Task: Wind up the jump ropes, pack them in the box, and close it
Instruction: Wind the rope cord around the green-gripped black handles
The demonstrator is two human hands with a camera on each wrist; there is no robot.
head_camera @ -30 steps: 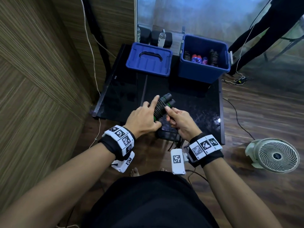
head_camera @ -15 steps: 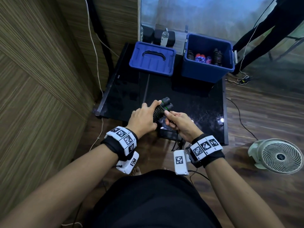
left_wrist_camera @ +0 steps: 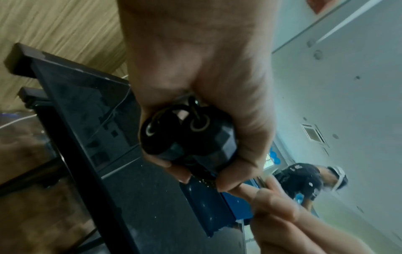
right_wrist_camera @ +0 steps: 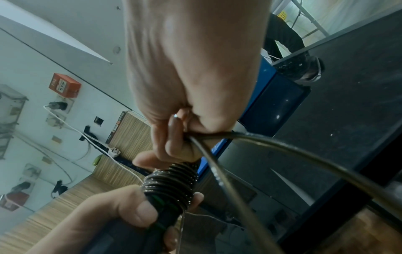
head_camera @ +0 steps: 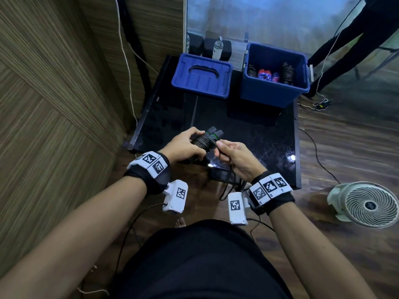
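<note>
The winding step was in hand. The pair of black, green-banded jump-rope handles (head_camera: 210, 137), wrapped in coils of black cord, was clasped by the left hand (head_camera: 183, 145) above the near edge of the glossy black tabletop (head_camera: 259, 134). The slack cord (right_wrist_camera: 250, 139) was pinched by the right hand (head_camera: 235, 157). More turns appeared to be called for, then transfer to the open blue plastic box (head_camera: 274, 91), its blue lid (head_camera: 201, 75) beside it. Compared with a second earlier, the bundle had been tilted flatter.
</note>
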